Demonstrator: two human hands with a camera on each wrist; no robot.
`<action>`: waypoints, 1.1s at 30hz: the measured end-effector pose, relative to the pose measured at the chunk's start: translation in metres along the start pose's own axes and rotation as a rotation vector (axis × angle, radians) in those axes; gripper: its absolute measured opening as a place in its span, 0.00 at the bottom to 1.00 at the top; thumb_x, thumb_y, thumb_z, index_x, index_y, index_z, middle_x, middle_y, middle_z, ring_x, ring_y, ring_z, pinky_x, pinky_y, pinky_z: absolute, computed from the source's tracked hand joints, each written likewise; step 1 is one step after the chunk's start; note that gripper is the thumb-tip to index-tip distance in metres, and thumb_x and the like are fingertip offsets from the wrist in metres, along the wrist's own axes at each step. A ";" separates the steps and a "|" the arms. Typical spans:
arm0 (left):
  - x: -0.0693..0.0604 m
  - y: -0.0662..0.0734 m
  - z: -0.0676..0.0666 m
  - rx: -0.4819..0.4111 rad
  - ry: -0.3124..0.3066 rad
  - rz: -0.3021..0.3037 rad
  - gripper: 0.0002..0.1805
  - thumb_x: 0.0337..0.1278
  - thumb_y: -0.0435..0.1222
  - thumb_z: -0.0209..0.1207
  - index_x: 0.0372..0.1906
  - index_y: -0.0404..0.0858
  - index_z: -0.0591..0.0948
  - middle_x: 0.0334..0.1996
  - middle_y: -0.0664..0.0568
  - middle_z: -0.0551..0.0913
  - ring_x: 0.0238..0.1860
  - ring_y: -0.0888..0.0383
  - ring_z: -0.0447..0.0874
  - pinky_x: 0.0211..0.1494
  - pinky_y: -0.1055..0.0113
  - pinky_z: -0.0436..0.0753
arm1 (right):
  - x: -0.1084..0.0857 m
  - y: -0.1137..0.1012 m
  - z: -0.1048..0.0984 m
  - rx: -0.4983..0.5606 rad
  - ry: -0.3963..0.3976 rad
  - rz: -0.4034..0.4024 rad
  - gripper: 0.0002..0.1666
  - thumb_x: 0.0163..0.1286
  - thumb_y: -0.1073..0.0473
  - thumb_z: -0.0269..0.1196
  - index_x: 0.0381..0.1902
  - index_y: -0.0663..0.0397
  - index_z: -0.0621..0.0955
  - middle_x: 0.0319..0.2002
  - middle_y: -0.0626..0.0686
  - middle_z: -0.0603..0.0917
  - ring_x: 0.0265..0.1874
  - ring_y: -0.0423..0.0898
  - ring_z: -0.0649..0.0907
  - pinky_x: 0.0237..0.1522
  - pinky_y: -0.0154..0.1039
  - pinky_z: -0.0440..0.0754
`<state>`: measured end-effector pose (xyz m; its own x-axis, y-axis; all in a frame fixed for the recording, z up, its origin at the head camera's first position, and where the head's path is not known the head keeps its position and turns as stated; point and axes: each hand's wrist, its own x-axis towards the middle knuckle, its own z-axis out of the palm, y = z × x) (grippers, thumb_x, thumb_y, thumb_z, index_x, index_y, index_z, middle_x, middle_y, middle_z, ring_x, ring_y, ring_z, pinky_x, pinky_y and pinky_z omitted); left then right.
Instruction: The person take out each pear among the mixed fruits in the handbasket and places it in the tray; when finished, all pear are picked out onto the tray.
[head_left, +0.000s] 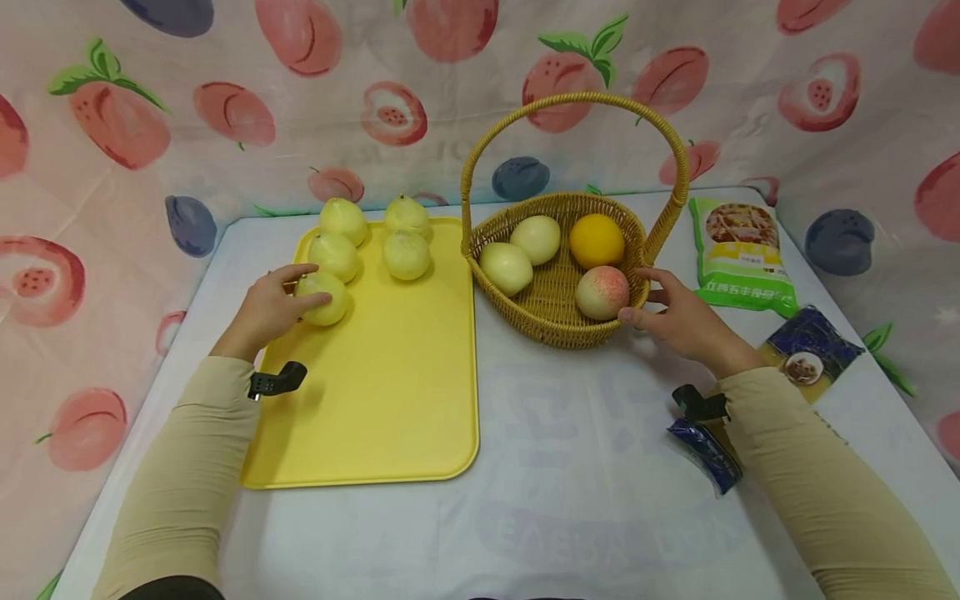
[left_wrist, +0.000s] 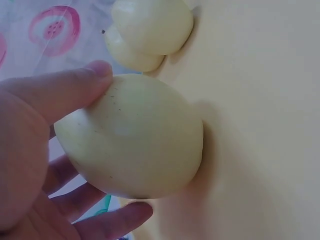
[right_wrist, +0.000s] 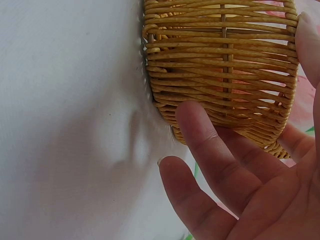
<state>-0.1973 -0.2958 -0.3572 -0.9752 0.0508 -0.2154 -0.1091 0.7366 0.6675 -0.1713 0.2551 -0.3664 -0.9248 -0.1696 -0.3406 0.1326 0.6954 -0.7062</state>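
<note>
On the left side of the yellow tray, my left hand grips a pale yellow pear. In the left wrist view the thumb lies on one side of that pear, with fingers curled around the other. Behind it on the tray stand several more pears. My right hand holds the right rim of a wicker basket, thumb at the rim and fingers along the woven outer wall. Inside the basket are two pale fruits, an orange and a peach.
The basket's tall arched handle rises above it. To the right lie a green food bag and a dark blue packet. Another blue packet is by the right forearm. A fruit-print cloth hangs behind.
</note>
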 end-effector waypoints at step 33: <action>-0.016 0.128 0.065 0.013 -0.077 0.512 0.39 0.60 0.43 0.70 0.73 0.37 0.68 0.72 0.43 0.64 0.73 0.47 0.59 0.70 0.47 0.63 | -0.002 -0.001 -0.001 0.000 0.000 0.009 0.63 0.65 0.29 0.63 0.82 0.50 0.45 0.74 0.73 0.56 0.70 0.72 0.60 0.63 0.71 0.64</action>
<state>-0.1831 -0.1581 -0.3145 -0.8859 0.4561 0.0840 0.3812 0.6130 0.6921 -0.1701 0.2552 -0.3647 -0.9236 -0.1632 -0.3470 0.1411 0.6967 -0.7033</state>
